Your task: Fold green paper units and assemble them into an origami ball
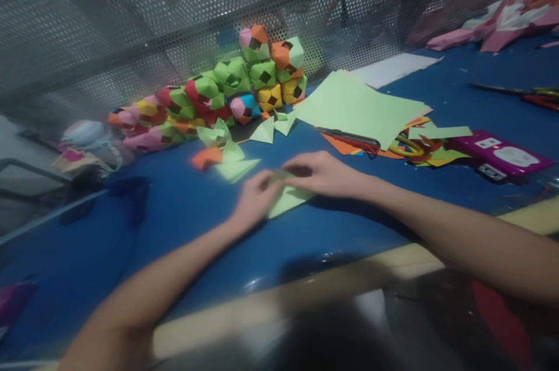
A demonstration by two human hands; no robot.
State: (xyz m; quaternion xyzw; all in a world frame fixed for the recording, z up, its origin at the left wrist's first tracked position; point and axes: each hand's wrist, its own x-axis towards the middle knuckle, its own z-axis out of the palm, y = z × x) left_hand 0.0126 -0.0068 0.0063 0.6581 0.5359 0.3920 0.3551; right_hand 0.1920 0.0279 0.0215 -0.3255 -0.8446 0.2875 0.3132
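A piece of light green paper is pinched by both hands low over the blue table. My left hand grips its left side, fingers closed. Across the top, my right hand holds the far edge with thumb and fingers together, hiding part of the sheet. The paper seems folded, though blur hides the creases. Just beyond my left hand lie folded light green paper pieces and an orange folded piece. Past my right hand, a stack of light green sheets has dark-handled scissors or a cutter at its near edge.
Paper balls in many colours are piled against a perforated metal screen. To the right are a purple box-like object, scissors and pink-white paper shapes. The blue table has a pale front edge.
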